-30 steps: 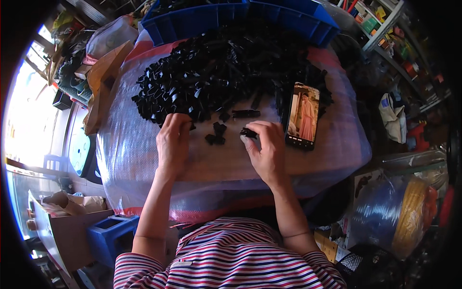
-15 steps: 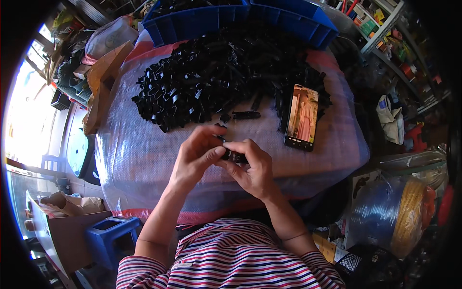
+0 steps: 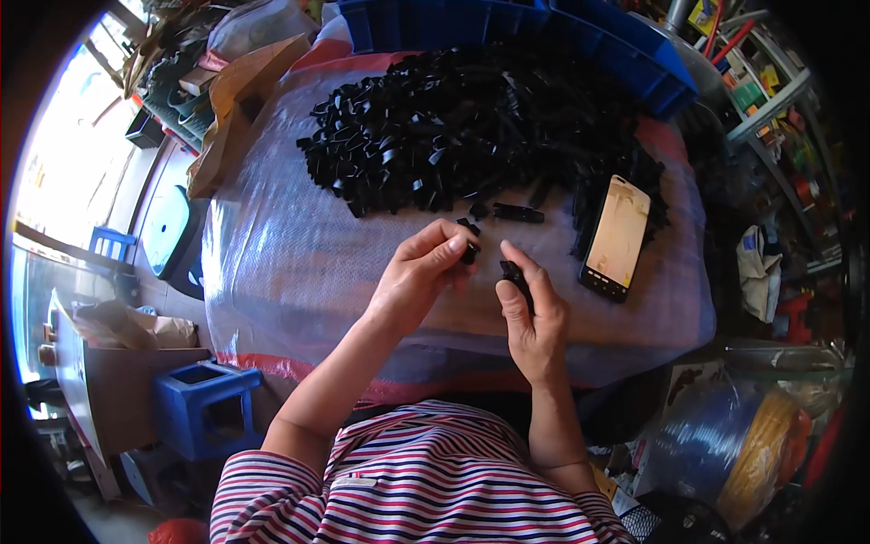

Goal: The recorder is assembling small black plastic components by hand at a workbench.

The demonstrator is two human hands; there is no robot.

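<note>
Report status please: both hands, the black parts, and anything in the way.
Left hand pinches a small black part. Right hand grips another black part. Parts apart, above the table cover. Pile of black parts and phone beyond; nothing between.

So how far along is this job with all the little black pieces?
No finished batch shows, so it looks early. In hand: the left hand pinches one black piece and the right hand another, held apart above the table. Left: a big heap of black parts beside a phone, plus a few loose ones.
</note>
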